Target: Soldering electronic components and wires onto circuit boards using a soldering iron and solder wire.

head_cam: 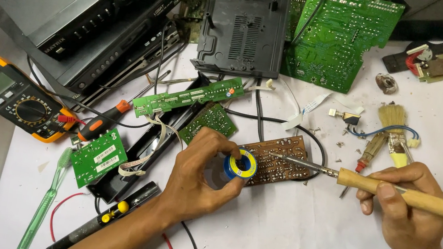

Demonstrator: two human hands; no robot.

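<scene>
Brown circuit board (280,160) between solder-spool left hand (200,176) and iron-gripping right hand (403,211).

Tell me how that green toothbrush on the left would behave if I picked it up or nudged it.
The toothbrush looks like thin translucent plastic, so it is probably very light and would slide easily on the white sheet. Its long slim handle may flex a little rather than stay rigid. It lies flat, so it seems unlikely to roll far, more likely to pivot if pushed at one end.
</scene>
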